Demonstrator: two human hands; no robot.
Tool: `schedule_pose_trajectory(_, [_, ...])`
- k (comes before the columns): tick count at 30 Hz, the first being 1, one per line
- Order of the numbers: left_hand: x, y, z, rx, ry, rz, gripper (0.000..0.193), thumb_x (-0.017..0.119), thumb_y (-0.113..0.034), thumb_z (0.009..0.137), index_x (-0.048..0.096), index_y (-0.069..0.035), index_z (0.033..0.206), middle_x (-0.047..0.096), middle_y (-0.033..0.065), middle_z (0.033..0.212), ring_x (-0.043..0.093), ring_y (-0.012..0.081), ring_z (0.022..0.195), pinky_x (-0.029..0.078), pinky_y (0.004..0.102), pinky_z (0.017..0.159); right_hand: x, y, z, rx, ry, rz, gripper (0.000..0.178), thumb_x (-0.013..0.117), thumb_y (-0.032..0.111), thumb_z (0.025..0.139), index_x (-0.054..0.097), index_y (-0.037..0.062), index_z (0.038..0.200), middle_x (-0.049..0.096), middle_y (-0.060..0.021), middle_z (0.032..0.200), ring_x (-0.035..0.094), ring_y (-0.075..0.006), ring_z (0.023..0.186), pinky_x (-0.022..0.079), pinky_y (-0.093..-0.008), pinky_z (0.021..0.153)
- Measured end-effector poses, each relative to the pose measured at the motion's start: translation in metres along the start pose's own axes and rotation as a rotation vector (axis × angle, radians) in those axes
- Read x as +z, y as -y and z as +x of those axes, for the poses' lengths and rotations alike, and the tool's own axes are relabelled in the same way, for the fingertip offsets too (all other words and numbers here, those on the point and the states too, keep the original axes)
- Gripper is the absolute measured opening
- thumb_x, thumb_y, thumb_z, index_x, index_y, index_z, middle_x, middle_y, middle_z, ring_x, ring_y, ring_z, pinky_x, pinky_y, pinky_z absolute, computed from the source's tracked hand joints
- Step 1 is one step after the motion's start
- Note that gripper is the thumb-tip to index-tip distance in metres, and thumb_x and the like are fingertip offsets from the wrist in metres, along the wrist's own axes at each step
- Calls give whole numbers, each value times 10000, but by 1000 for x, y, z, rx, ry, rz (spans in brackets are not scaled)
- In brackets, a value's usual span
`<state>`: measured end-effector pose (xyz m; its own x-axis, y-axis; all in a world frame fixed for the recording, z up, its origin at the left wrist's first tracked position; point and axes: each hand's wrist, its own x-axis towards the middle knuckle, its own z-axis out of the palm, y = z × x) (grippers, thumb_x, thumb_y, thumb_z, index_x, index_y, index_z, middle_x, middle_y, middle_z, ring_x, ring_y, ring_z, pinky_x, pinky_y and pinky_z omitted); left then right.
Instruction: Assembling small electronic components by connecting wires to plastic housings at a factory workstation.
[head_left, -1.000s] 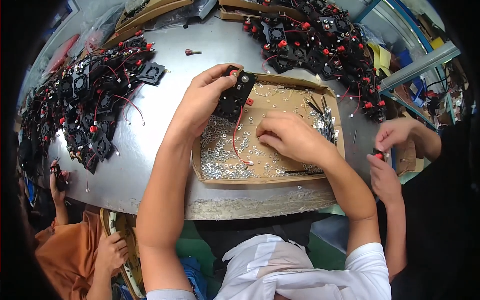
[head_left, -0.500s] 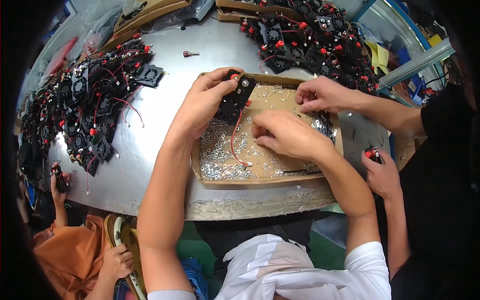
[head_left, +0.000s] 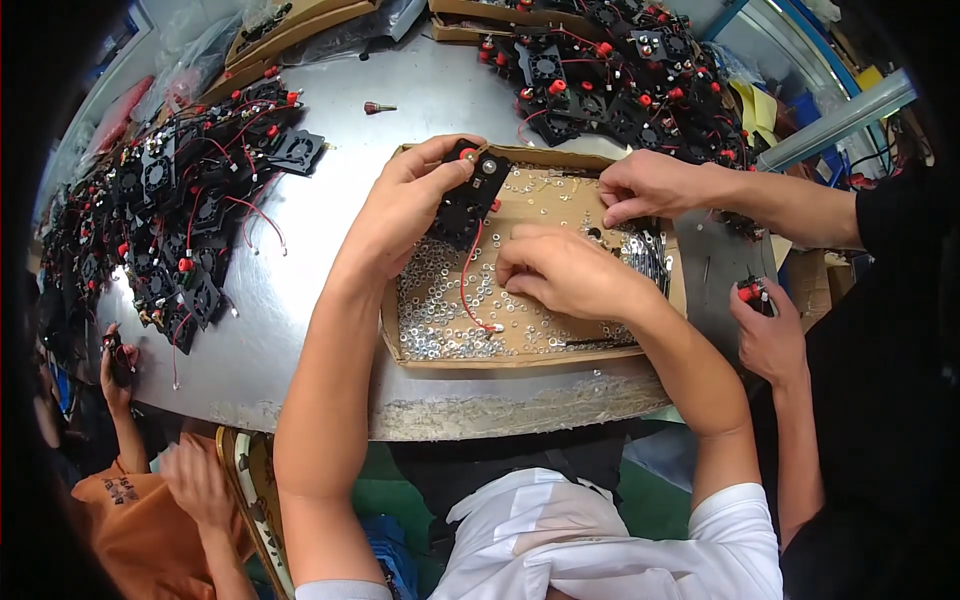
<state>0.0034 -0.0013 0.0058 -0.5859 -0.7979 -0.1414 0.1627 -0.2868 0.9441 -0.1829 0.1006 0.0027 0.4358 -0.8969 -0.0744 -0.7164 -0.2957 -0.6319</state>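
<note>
My left hand (head_left: 405, 205) grips a black fan module (head_left: 465, 205) by its upper end, thumb beside a red knob. The module is tilted over the left part of a shallow cardboard tray (head_left: 540, 362), and its red wire (head_left: 465, 280) hangs down to a small white plug. Many small shiny metal rings (head_left: 430, 315), nuts or washers, lie loose in the tray. Low over the tray's middle is my right hand (head_left: 560, 270), fingers curled and tips together near the rings. Whatever those fingertips may hold is too small to see.
A co-worker's hand (head_left: 650, 188) reaches into the tray's far right; the other hand (head_left: 775, 340) holds a red-and-black part. At left another person's hand (head_left: 115, 375) holds a part. Piles of fan modules (head_left: 190, 200) flank the metal table, where a small screwdriver-like bit (head_left: 380, 107) lies.
My right hand has shifted slightly left; my left hand and the module stay in place. The right co-worker's hands moved a little right. The left person's free hand rose and is blurred.
</note>
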Motion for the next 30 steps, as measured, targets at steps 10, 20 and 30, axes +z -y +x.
schedule_pose_trajectory(10, [0,2,-1,-7,3,-7,308,560,-109,966,615,-13,1254,696,77,1012,675,125,818,556,258,675,-11,2,-1,83,-98,134,88,624,66,828,611,11,895,616,-79,799,609,-168,748,494,-309,673])
schedule_pose_trajectory(20, [3,8,-2,-34,96,66,322,589,-126,951,631,-21,1253,673,37,1071,616,96,946,503,250,821,-34,8,25,-89,-560,109,156,678,-6,873,704,-1,1027,682,-80,943,657,-141,861,526,-257,743])
schedule_pose_trajectory(30, [-3,13,2,-6,137,125,388,592,-110,958,569,4,1328,661,46,1166,617,102,1039,498,248,893,-25,1,33,-218,-594,-33,138,692,-27,847,706,3,980,623,-89,935,646,-185,817,523,-288,715])
